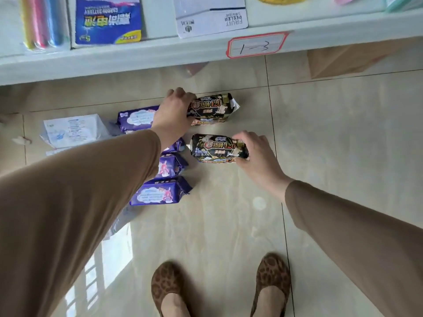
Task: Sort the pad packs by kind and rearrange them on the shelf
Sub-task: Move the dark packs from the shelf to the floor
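Note:
Pad packs lie on the tiled floor below a white shelf (137, 56). My left hand (174, 113) grips the left end of a black pad pack (212, 108) at the far side. My right hand (254, 152) grips the right end of a second black pad pack (217, 148) nearer to me. To their left lie several purple pad packs, one at the back (137, 118), one in the middle (170, 165) and one at the front (160, 192). Further left a white pad pack (73, 131) rests on another white one. My left arm hides part of the purple row.
The shelf edge carries a red-framed label (257, 44) reading 1-3. On the shelf lie a blue battery pack (107, 19), a fruit peeler card (210, 16) and coloured tubes (41, 21). A brown cardboard box (357, 60) stands under the shelf at right. My feet in leopard-print shoes (219, 289) stand at the bottom.

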{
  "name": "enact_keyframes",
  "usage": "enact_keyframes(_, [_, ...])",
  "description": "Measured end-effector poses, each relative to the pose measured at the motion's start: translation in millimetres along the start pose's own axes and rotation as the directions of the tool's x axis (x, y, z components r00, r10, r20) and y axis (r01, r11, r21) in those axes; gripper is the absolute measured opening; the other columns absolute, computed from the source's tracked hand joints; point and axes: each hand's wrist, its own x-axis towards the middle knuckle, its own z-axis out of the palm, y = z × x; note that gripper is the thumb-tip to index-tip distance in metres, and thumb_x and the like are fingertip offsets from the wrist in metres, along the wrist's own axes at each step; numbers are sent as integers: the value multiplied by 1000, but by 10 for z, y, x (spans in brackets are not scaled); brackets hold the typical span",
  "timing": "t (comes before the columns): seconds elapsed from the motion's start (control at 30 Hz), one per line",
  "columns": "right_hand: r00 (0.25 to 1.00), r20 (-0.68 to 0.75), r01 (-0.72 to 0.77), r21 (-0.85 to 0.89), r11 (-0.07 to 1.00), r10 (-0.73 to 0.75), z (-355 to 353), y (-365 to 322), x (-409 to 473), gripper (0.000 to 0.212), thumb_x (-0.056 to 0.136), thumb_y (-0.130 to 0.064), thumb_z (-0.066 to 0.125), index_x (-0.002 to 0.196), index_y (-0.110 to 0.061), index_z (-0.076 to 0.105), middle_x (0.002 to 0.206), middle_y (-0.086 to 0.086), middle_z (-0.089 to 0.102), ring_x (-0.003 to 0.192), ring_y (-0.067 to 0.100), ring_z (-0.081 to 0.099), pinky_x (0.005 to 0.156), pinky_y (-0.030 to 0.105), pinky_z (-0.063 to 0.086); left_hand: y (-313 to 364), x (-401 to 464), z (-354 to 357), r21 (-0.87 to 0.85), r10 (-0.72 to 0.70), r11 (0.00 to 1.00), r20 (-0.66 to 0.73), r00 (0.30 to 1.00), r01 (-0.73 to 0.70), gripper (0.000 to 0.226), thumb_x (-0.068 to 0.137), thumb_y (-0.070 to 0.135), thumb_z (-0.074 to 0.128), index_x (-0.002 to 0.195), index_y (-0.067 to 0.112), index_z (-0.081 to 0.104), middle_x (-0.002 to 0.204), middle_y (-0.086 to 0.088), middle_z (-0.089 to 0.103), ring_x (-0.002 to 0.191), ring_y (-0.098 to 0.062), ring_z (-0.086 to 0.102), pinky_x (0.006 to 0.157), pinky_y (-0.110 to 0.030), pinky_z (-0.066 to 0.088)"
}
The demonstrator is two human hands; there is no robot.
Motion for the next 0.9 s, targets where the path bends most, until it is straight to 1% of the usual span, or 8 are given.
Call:
enact_keyframes(0.13, [1000,-10,22,-17,1000,-23,137,25,198,50,80,-2,62,126,-19,55,120,0,57,106,25,43,82,33,40,-95,88,107,73,4,997,44,999,-8,62,84,17,70,141,16,48,129,-13,52,119,-34,46,94,-48,48])
enact_keyframes(0.2, [1000,-18,25,-26,999,-26,178,30,271,50,79,1,60,126,-17,55,120,2,57,106,28,44,83,34,40,-143,93,110,136,42,989,65,997,-51,67,85,23,70,145,19,42,131,-12,53,119,-33,47,97,-47,46])
enact_keyframes(0.3, [998,-49,40,-31,999,-42,213,-17,350,51,79,4,58,126,-15,55,119,3,57,105,29,43,82,34,40,-235,68,69,159,105,980,106,989,-121,74,86,27,71,150,21,34,137,-11,53,123,-34,46,100,-47,43])
enact_keyframes(0.47, [994,-66,80,-47,996,-83,251,-158,445,56,78,11,53,129,-13,53,128,5,52,108,30,45,84,40,45,-365,-43,-15,119,142,980,133,981,-158,79,83,9,67,152,24,31,149,-10,43,132,-34,40,109,-47,36])
enact_keyframes(0.57, [994,-59,90,-46,995,-93,232,-204,432,68,75,11,54,138,-12,47,139,7,45,115,30,46,94,35,44,-399,-132,-66,120,141,980,145,979,-159,85,81,-2,59,154,27,27,154,-11,37,136,-34,37,111,-48,35])
enact_keyframes(0.63, [995,-60,75,-53,996,-78,184,-222,363,71,74,8,58,141,-12,45,142,7,43,119,30,45,96,34,43,-398,-223,-104,117,122,983,139,983,-139,86,80,-5,57,155,24,25,156,-11,34,137,-34,35,111,-48,34])
enact_keyframes(0.77, [998,-22,55,-131,990,-59,-10,-278,40,65,76,-1,63,139,-11,47,140,8,44,118,31,45,100,37,41,-296,-555,-227,74,57,995,120,991,-66,83,82,-7,54,155,19,24,157,-9,32,140,-32,30,114,-44,32])
enact_keyframes(0.9, [1000,-4,11,-124,992,-11,-366,-480,-387,55,80,-4,63,134,-11,51,135,8,48,117,31,45,101,36,39,-22,-1047,-477,7,15,1000,139,990,-16,83,82,-5,55,155,19,24,158,-6,30,142,-32,28,118,-41,26])
